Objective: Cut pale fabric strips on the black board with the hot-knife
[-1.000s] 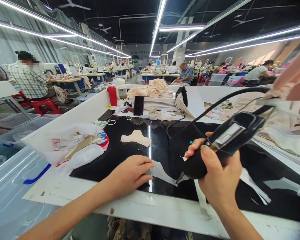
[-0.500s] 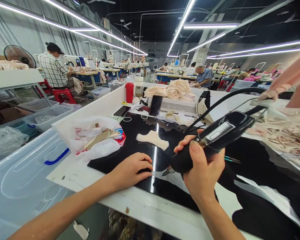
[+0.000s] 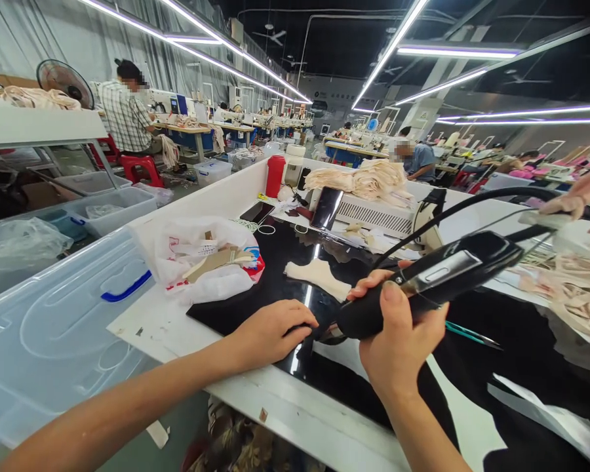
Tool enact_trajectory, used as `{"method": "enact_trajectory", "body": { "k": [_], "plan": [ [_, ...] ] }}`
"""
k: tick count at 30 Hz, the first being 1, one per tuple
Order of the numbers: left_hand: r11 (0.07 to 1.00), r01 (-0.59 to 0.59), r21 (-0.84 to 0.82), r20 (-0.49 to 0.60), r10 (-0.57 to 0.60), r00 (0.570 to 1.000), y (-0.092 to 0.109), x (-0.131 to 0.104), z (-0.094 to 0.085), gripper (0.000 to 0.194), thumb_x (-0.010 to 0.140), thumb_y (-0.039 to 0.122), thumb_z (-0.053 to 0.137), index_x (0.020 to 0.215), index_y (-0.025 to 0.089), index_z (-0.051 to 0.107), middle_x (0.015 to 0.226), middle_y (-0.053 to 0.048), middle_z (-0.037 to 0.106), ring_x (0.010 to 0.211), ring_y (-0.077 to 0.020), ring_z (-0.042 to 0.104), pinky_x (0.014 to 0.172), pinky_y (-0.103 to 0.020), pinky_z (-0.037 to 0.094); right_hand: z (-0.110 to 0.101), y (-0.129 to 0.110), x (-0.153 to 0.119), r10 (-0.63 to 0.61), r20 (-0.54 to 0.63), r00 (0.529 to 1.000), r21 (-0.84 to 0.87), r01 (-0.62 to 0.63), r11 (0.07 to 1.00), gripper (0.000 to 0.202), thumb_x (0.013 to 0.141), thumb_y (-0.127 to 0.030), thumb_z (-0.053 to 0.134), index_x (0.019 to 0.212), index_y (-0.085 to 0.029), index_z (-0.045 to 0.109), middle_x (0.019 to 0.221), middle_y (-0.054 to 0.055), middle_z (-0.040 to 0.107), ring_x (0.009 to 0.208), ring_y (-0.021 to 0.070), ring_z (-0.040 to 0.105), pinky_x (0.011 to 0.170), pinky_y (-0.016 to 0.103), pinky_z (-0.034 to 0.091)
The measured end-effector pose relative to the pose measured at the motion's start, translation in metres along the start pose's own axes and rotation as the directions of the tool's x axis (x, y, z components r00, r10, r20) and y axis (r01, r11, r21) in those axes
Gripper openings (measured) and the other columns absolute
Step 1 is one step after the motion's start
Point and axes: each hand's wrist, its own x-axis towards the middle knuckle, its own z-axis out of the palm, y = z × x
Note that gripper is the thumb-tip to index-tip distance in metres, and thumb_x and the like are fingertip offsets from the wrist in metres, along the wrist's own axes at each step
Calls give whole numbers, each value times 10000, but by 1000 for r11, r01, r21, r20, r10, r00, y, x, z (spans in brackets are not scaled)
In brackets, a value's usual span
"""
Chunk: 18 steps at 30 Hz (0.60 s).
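Glossy worktop (image 3: 278,288), strip lights (image 3: 390,54) overhead, right grip (image 3: 402,341) around black tool (image 3: 472,269), left grip (image 3: 273,332) unclear

From mid-view, one left hand (image 3: 271,333) was near half past six and one right hand (image 3: 400,341) at four o'clock: two. There was one black tool (image 3: 442,276) toward half past three, one cream cloth piece (image 3: 319,275) at five, one plastic bag (image 3: 221,290) near half past eight. One propped phone (image 3: 327,208) at two and one flat phone (image 3: 257,212) at ten made two.
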Motion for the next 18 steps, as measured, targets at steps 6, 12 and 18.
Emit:
{"method": "enact_trajectory", "body": {
  "k": [6,12,18],
  "plan": [
    [1000,12,1,4,-12,1000,-1,0,2,201,1007,166,514,1136,208,663,1180,-30,694,1131,-172,632,1044,-298,471,-2,6,-1,-32,-7,999,-56,31,998,386,831,-350,769,1118,-247,533,800,-49,660,603,141,623,611,335,550],
    [1000,3,6,-3,-3,1000,-1,0,1,213,1003,157,498,1126,202,666,1174,-40,695,1116,-180,638,1025,-313,485,0,1,-2,9,-11,1000,-34,-10,999,384,828,-325,772,1126,-247,543,798,-45,655,616,139,619,614,333,560],
    [999,-39,20,-13,40,999,-3,0,3,207,1010,174,501,1111,205,679,1160,-47,701,1114,-186,641,1023,-325,492,-1,-5,-4,31,-35,999,30,-30,999,421,767,-316,820,1091,-242,560,769,-39,654,652,145,625,584,292,545]
  ]
}}
